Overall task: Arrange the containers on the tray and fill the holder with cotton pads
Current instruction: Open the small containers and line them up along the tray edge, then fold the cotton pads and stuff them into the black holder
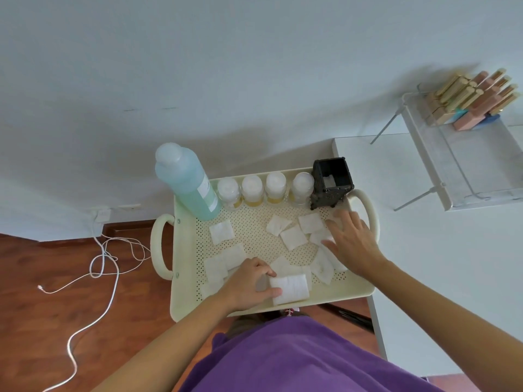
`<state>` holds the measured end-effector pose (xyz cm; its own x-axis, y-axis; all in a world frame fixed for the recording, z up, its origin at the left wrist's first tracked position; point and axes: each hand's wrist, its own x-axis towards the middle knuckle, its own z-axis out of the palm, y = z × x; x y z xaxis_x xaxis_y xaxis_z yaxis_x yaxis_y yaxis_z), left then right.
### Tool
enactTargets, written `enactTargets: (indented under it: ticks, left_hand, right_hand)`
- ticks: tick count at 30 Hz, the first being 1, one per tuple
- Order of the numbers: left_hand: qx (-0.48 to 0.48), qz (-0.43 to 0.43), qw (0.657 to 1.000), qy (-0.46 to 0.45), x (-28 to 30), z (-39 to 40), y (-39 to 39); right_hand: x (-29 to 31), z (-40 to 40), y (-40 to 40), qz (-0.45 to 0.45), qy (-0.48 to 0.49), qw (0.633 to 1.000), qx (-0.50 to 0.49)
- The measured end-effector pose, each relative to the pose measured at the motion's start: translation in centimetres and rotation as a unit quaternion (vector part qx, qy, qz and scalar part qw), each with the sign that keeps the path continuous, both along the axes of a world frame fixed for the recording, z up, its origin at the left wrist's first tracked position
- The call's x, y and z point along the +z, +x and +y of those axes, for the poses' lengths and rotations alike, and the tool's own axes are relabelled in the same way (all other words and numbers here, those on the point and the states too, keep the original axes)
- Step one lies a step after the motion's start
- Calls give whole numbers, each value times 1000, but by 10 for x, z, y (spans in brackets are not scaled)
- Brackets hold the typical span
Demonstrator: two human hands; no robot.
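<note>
The left hand (249, 284) covers the left end of a pad stack (290, 289). The right hand (351, 239) hides pads beneath it. The holder (332, 181) shows something white inside, too dim to identify. The rack (464, 154) runs off the right edge.

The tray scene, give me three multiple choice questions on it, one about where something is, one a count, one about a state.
1. Where on the tray is the black holder?
A. far right corner
B. near left corner
C. centre

2. How many small jars stand between the blue bottle and the holder?
A. two
B. four
C. six

3. What is the left hand doing?
A. resting empty
B. gripping a stack of cotton pads
C. lifting the bottle

Answers:
1 A, it stands at the back by the right handle.
2 B, four white-capped jars in a row.
3 B, thumb and fingers pinch the stack.
</note>
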<state>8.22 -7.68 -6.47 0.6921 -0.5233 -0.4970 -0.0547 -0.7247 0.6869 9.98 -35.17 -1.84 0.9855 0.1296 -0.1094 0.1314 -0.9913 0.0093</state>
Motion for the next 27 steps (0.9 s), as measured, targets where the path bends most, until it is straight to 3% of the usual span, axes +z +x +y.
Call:
enactTargets:
  ticks: [3, 7, 12, 20, 23, 27]
  left_hand:
    - [-6, 8, 1000, 7, 3, -2, -5]
    - [-7, 30, 1000, -4, 8, -6, -11]
    - [26, 54, 998, -32, 19, -9, -13]
    - [231, -81, 966, -86, 50, 19, 30]
    - [241, -149, 955, -84, 56, 28, 55]
    - [215, -195, 955, -50, 55, 30, 79]
  right_hand:
    - [-14, -1, -21, 96, -39, 994, -18]
    - [-24, 4, -33, 127, -41, 991, -30]
    - [-13, 9, -34, 175, 56, 978, -102]
    - [35, 38, 3, 138, 246, 950, -132]
    - [37, 63, 23, 98, 297, 943, -111]
    - [26, 92, 44, 48, 279, 957, -68]
